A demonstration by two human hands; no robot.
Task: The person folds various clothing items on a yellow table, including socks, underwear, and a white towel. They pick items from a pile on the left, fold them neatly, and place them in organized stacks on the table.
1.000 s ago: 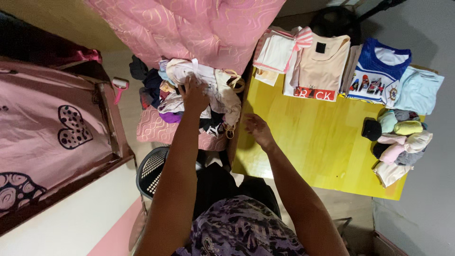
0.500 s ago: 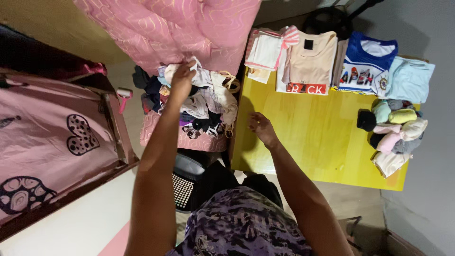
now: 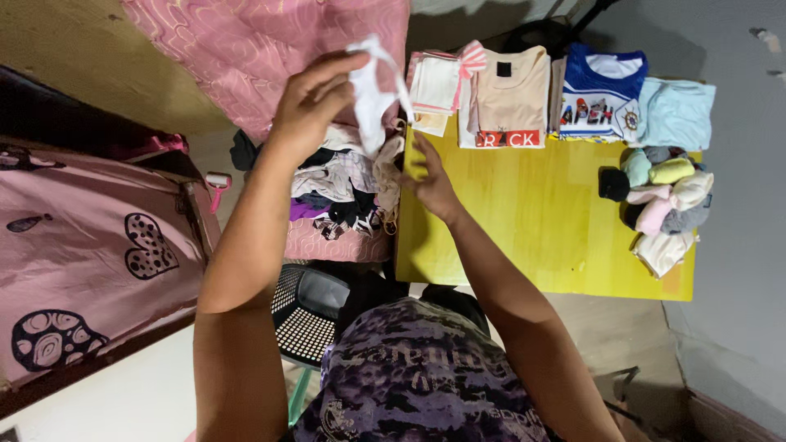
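Note:
My left hand (image 3: 315,98) is raised above a heap of mixed clothes (image 3: 344,184) and pinches a small white garment (image 3: 372,90) that hangs down from it. My right hand (image 3: 430,180) is lower, at the left edge of the yellow table (image 3: 532,229), with its fingers touching the hanging end of the same white garment. The heap lies in a pink basket (image 3: 336,241) between the table and a pink bed.
Folded shirts (image 3: 508,98) in beige, blue (image 3: 602,94) and light blue (image 3: 675,115) line the table's far edge. A pile of rolled socks (image 3: 663,196) sits at its right end. A pink bedspread (image 3: 90,245) is at left, a black perforated chair (image 3: 311,315) below me.
My left hand has lifted the white garment up out of the clothes heap. My right hand has risen from the table edge to meet its lower end.

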